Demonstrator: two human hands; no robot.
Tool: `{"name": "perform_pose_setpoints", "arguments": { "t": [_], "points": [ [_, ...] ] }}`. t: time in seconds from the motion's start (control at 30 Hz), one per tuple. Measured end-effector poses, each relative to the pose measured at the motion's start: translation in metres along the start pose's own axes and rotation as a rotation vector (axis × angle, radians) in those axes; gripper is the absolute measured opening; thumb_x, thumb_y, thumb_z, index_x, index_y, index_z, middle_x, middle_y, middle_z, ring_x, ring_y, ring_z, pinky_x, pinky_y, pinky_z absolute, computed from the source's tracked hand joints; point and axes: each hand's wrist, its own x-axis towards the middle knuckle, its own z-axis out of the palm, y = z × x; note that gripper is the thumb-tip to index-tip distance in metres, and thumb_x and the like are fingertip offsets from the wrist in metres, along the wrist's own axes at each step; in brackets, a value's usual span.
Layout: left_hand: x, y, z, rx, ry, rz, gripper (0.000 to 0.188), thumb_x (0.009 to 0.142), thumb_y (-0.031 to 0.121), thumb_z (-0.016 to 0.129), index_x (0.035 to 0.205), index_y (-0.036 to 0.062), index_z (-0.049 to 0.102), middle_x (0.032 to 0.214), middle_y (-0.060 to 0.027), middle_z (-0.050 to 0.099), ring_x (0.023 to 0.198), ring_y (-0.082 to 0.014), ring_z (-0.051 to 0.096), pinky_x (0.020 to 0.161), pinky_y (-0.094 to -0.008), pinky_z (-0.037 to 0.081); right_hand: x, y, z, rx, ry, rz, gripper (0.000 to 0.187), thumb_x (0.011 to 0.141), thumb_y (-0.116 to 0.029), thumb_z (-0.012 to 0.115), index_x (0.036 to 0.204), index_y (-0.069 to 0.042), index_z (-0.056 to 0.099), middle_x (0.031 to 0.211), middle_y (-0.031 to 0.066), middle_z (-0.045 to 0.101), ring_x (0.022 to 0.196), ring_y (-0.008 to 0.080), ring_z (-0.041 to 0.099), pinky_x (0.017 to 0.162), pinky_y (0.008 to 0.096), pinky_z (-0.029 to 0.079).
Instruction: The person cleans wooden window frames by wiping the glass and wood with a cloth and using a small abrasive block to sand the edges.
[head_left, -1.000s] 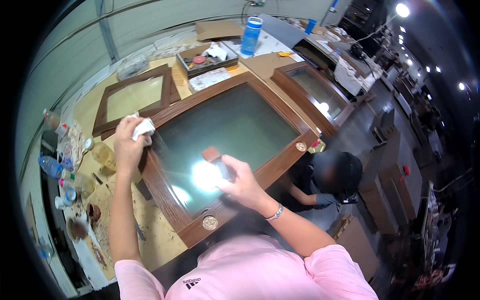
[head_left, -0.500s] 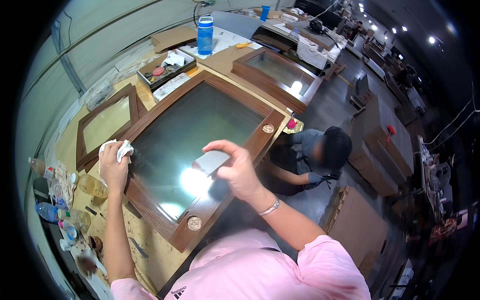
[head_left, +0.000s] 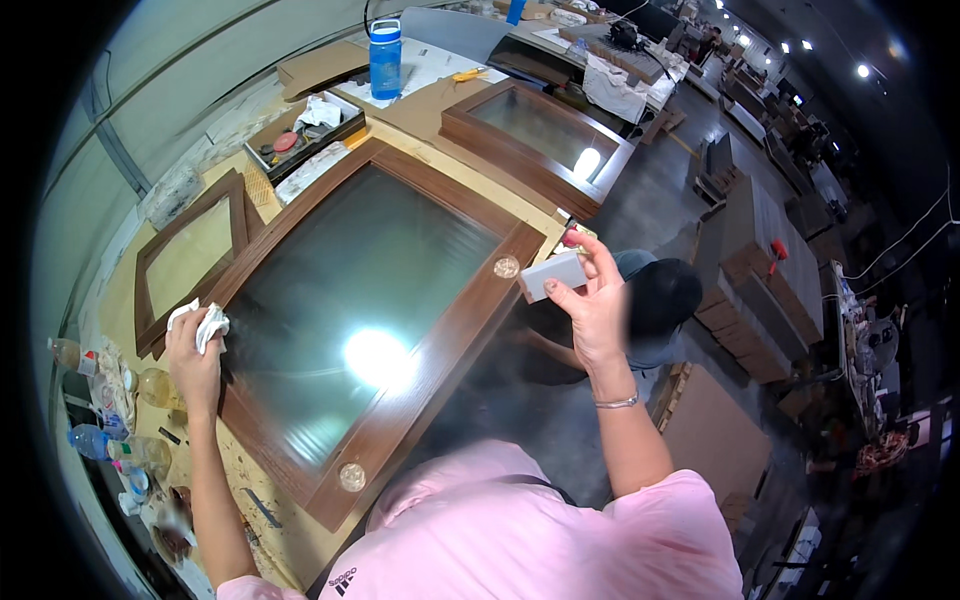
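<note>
A brown wooden cabinet door (head_left: 452,335) with a glass panel (head_left: 370,250) lies on the workbench in front of me. My left hand (head_left: 190,368) is closed on a crumpled white cloth (head_left: 213,326) at the door's left edge. My right hand (head_left: 600,312) grips a pale grey rectangular block (head_left: 553,277) between thumb and fingers, beyond the door's right edge. Two round pale recesses mark the right rail: the far recess (head_left: 507,267) and the near recess (head_left: 351,477). A bright lamp reflection shows in the glass.
A smaller framed panel (head_left: 150,300) lies left, another glass door (head_left: 530,140) farther back. Several bottles (head_left: 150,455) line the left side. A tray (head_left: 345,128) and a blue bottle (head_left: 385,62) stand behind. Close by on the right, a person in a dark cap (head_left: 664,300) bends low.
My right hand has moved from over the glass to the right and away, past the door's edge, still holding the block. The left hand stays at the door's left edge with the cloth.
</note>
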Motion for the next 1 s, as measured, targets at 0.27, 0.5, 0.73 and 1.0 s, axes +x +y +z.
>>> {"name": "perform_pose_setpoints", "arguments": {
  "t": [0.27, 0.5, 0.73, 1.0],
  "points": [
    [0.000, -0.013, 0.003, -0.006, -0.018, 0.003, 0.032, 0.079, 0.004, 0.066, 0.111, 0.0048, 0.067, 0.115, -0.0082, 0.064, 0.112, -0.0308, 0.057, 0.099, -0.0394, 0.043, 0.040, 0.049, -0.023, 0.003, 0.138, -0.054, 0.039, 0.087, 0.008, 0.068, 0.124, 0.003, 0.057, 0.112, 0.0074, 0.064, 0.103, 0.0136, 0.062, 0.091, 0.0280, 0.050],
    [0.000, -0.016, 0.004, -0.011, -0.017, 0.020, 0.031, 0.080, 0.004, 0.066, 0.111, 0.0048, 0.066, 0.114, -0.0080, 0.063, 0.113, -0.0293, 0.057, 0.099, -0.0385, 0.042, 0.059, 0.068, -0.027, -0.236, 0.193, -0.041, 0.036, 0.083, 0.001, 0.074, 0.117, 0.004, 0.060, 0.109, 0.0097, 0.067, 0.098, 0.0147, 0.063, 0.088, 0.0308, 0.052],
    [0.001, -0.009, -0.002, 0.001, -0.029, -0.008, 0.030, 0.081, 0.004, 0.066, 0.111, 0.0044, 0.066, 0.115, -0.0085, 0.063, 0.114, -0.0296, 0.058, 0.100, -0.0378, 0.042, 0.015, 0.052, -0.004, -0.207, 0.129, -0.092, 0.033, 0.087, -0.002, 0.071, 0.116, 0.003, 0.057, 0.103, 0.0109, 0.064, 0.099, 0.0190, 0.063, 0.090, 0.0339, 0.051],
    [0.000, -0.014, -0.001, -0.023, -0.033, 0.003, 0.031, 0.082, 0.005, 0.065, 0.113, 0.0045, 0.066, 0.117, -0.0091, 0.063, 0.115, -0.0297, 0.058, 0.101, -0.0378, 0.041, 0.039, 0.054, 0.000, -0.487, 0.232, -0.215, 0.033, 0.090, -0.006, 0.068, 0.119, 0.005, 0.054, 0.100, 0.0183, 0.067, 0.093, 0.0253, 0.065, 0.085, 0.0373, 0.052]
  ]
}}
